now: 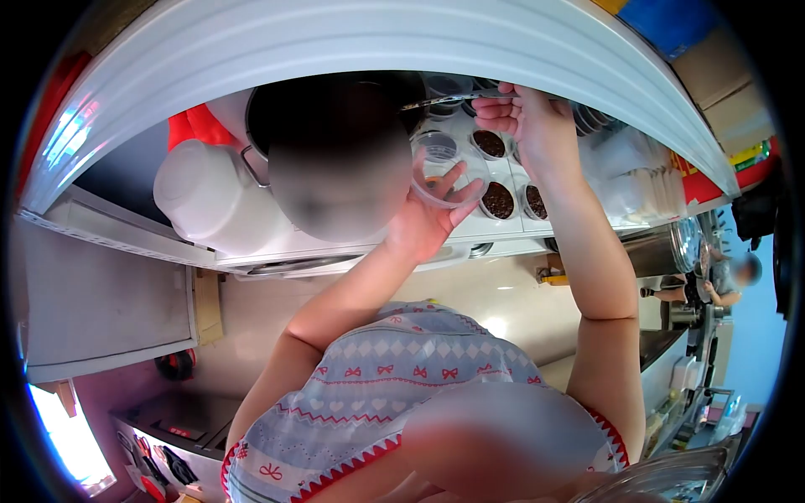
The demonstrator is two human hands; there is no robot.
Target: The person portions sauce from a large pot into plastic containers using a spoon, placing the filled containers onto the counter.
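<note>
My left hand (417,220) is closed around a clear round plastic cup (457,199), its fingers spread along the wall. Just to the left stands a large dark pot (267,113), mostly hidden by a blurred patch. My right hand (527,117) grips a long, thin metal-handled utensil (457,100) that points toward the pot; its working end is hidden. Below the right hand are several cups with dark brown contents, among them one cup (489,144), another cup (497,201) and a third (535,202). Beside the left hand stands another clear cup (438,147).
A white plastic tub (210,197) stands left of the pot, with something red (199,127) behind it. Stacked clear lids or containers (637,180) lie at the right of the white counter (482,226). A white ridged panel (402,42) spans the top. Another person (723,281) is far right.
</note>
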